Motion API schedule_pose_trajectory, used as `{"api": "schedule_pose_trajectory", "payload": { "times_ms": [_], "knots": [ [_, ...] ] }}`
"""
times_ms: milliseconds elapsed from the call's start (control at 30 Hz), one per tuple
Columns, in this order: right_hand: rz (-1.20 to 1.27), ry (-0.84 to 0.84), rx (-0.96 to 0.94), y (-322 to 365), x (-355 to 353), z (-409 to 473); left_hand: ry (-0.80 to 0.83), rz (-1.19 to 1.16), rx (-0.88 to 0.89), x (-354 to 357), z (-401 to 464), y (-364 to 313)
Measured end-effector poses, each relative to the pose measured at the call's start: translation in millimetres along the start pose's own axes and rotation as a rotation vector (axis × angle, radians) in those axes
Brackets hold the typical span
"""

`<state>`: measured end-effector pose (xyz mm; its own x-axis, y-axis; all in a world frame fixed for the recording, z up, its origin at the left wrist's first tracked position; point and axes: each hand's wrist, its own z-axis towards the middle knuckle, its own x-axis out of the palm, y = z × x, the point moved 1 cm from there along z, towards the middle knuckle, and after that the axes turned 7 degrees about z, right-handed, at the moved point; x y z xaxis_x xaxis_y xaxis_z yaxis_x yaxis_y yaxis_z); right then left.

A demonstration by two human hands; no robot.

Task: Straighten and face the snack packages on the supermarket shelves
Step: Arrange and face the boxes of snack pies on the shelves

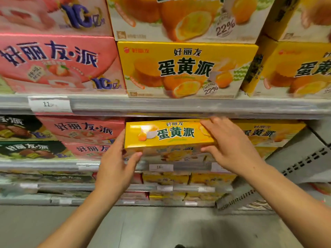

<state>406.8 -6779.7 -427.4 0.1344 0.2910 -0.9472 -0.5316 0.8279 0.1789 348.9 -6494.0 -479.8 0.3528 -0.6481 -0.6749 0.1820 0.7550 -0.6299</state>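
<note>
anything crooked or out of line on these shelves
Yes. The yellow box at upper right is turned, showing its side panel rather than facing front. The held yellow box, gripped by both hands, juts forward of its neighbours.

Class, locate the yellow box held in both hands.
In the head view, the yellow box sits centre frame on the second shelf, between the left hand and right hand, right of the pink boxes.

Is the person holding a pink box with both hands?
No, the left hand and the right hand grip the two ends of a yellow box; the pink boxes sit untouched beside it.
</note>
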Motion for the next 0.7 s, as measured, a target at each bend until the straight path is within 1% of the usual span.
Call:
{"api": "schedule_pose_trajectory", "payload": {
  "times_ms": [67, 133, 200, 333, 433, 500, 567, 700],
  "knots": [
    [-0.070, 0.007, 0.013, -3, 6, 5, -0.063, 0.119, 0.017, -1, 2, -4],
    [-0.123, -0.011, 0.022, -6, 12, 11, -0.114, 0.215, -0.031, 0, 9, -7],
    [-0.141, -0.056, 0.024, -8, 16, 19, -0.137, 0.263, -0.073, 4, 17, -9],
    [-0.181, -0.039, 0.071, -15, 15, 34, -0.132, 0.245, -0.099, 12, 24, -14],
    [-0.196, -0.017, 0.044, -18, 15, 38, -0.158, 0.173, -0.092, 24, 7, -8],
    [-0.189, 0.047, 0.071, -18, 15, 41, -0.089, 0.127, -0.160, 37, -8, 1],
    [-0.230, 0.157, 0.105, -17, 15, 47, 0.026, 0.124, -0.227, 51, -15, 12],
    [-0.290, 0.275, 0.158, -13, 10, 58, 0.150, 0.156, -0.241, 67, -7, 24]
  ]
}}
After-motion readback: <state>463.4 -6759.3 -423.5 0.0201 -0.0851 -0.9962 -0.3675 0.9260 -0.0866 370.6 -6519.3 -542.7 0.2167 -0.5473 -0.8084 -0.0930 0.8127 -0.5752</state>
